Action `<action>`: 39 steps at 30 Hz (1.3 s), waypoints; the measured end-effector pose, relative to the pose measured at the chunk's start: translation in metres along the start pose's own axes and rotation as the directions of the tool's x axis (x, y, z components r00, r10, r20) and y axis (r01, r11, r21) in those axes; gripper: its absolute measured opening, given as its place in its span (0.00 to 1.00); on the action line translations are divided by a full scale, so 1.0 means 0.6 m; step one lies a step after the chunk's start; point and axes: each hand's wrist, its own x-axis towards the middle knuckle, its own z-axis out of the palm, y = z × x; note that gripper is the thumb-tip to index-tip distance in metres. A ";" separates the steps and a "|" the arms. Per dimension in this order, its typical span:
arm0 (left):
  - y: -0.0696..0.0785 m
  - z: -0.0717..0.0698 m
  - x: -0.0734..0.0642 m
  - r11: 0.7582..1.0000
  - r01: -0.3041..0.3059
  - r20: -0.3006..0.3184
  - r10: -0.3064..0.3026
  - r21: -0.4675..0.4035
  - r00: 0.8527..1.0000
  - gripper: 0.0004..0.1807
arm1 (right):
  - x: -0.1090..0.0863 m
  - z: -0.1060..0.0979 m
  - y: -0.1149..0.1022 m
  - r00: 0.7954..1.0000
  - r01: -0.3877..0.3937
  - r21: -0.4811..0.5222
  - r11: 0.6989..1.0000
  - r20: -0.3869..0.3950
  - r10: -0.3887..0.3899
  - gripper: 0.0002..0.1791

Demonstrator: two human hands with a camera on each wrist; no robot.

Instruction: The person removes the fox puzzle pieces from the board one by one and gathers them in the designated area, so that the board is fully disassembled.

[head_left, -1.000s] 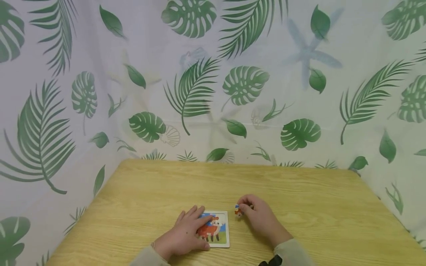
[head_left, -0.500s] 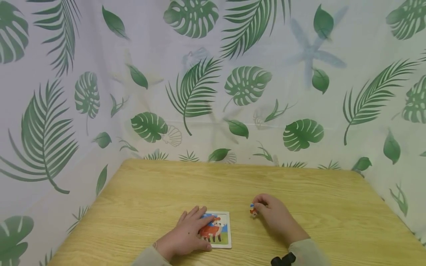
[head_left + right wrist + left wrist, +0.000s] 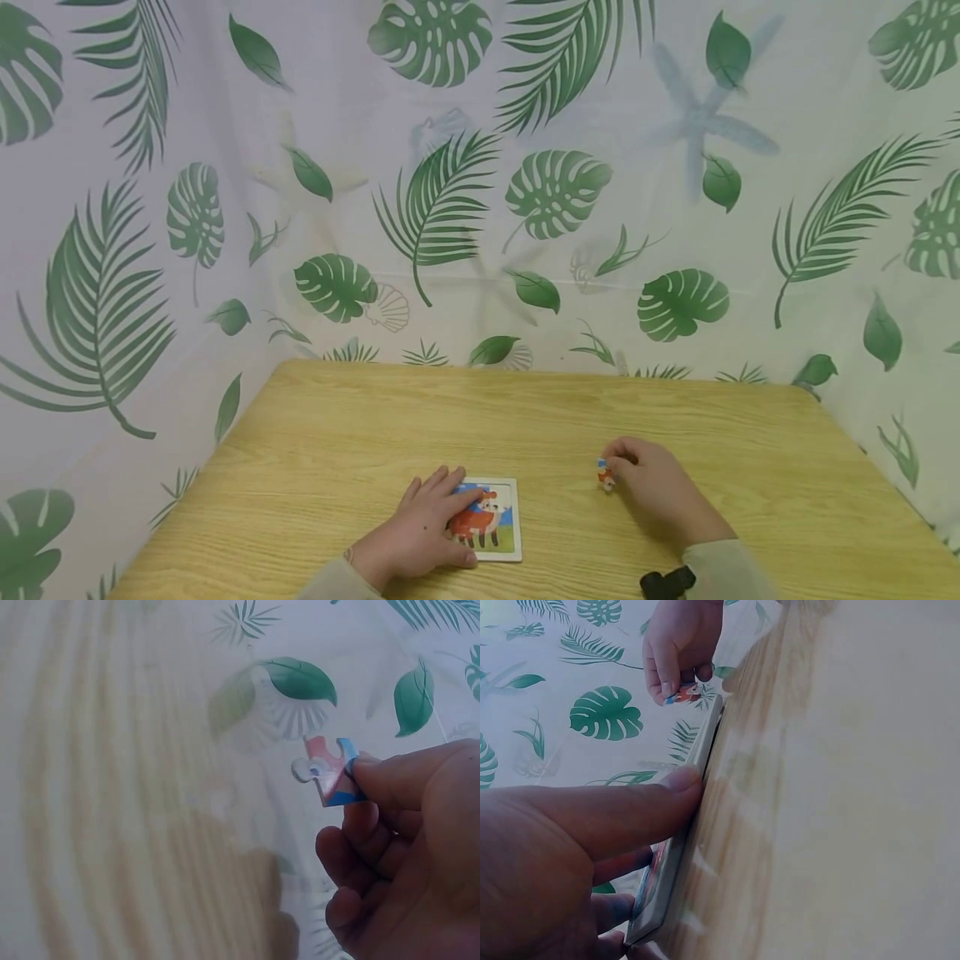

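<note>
A small square picture puzzle point(image 3: 491, 537) lies on the table, white-framed, with a red animal on green and blue. My left hand point(image 3: 423, 527) rests across its left side with fingers spread, hiding that part. In the left wrist view the thumb point(image 3: 630, 817) reaches to the puzzle's frame point(image 3: 676, 866). Off to the right, my right hand point(image 3: 663, 483) pinches a jigsaw piece point(image 3: 605, 475) between thumb and fingers. Seen from the right wrist, that piece point(image 3: 330, 776) is red, white and blue with a rounded knob, and is held above the table.
The wood-grain table point(image 3: 360, 417) extends beyond both hands. Behind it and on the sides hangs a white cloth point(image 3: 465, 333) printed with green leaves. A black strap device point(image 3: 667, 582) is on the right wrist.
My right hand has moved to the right, away from the puzzle, with the jigsaw piece still pinched. The left hand has stayed on the puzzle.
</note>
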 end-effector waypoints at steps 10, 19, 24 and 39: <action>-0.003 0.000 0.001 1.000 -0.005 0.003 0.005 -0.001 1.000 0.46 | 0.001 -0.019 0.023 0.999 0.013 -0.122 0.992 -0.028 -0.017 0.10; 0.002 0.000 0.000 1.000 -0.002 -0.015 0.002 0.021 1.000 0.45 | 0.005 -0.002 0.023 0.998 0.006 -0.216 0.976 -0.065 -0.020 0.06; 0.002 -0.001 -0.001 1.000 -0.004 -0.011 0.004 0.020 1.000 0.46 | 0.005 0.003 0.015 0.998 -0.004 -0.244 0.970 -0.063 -0.012 0.05; -0.002 0.001 -0.001 1.000 -0.008 -0.007 0.008 0.013 1.000 0.45 | 0.001 0.004 0.011 0.999 -0.014 -0.267 0.964 -0.052 0.001 0.04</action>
